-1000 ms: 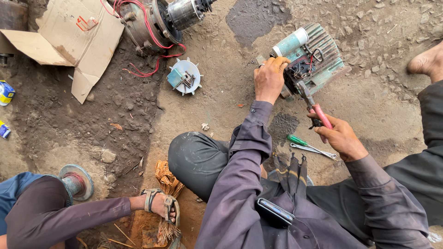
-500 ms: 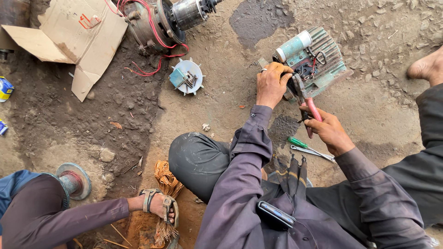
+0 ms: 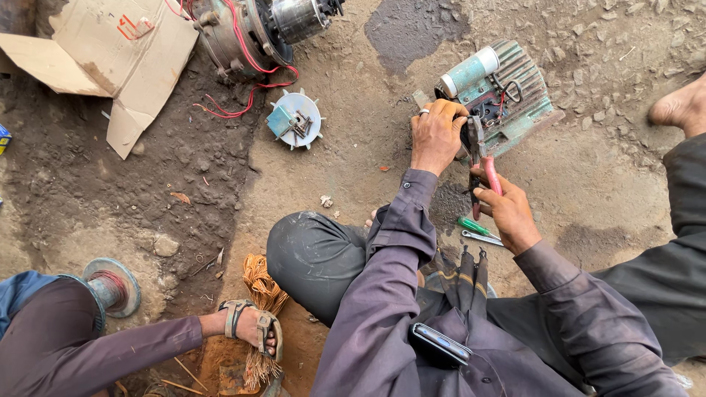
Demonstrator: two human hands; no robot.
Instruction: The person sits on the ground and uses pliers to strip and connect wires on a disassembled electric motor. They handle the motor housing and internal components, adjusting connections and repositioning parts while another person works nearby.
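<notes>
A teal finned electric motor (image 3: pixel 515 92) with a pale cylinder on top lies on the dirt ground ahead of me. My left hand (image 3: pixel 435 136) grips its near end, a ring on one finger. My right hand (image 3: pixel 507 209) holds red-handled pliers (image 3: pixel 482 165), jaws pointed up into the motor's open wiring area beside the left hand. A green-handled screwdriver (image 3: pixel 471 226) and a metal wrench (image 3: pixel 482 237) lie on the ground just below the pliers.
A white fan cover with a teal part (image 3: pixel 296 120) lies to the left. Another motor with red wires (image 3: pixel 254 29) and flattened cardboard (image 3: pixel 110 51) are at the top left. Another person's sandalled foot (image 3: pixel 250 327) rests by copper wire (image 3: pixel 261 283); a bare foot (image 3: pixel 680 106) is at right.
My right hand has brought the pliers up and closer to the motor, next to the left hand. The left hand keeps its hold on the motor.
</notes>
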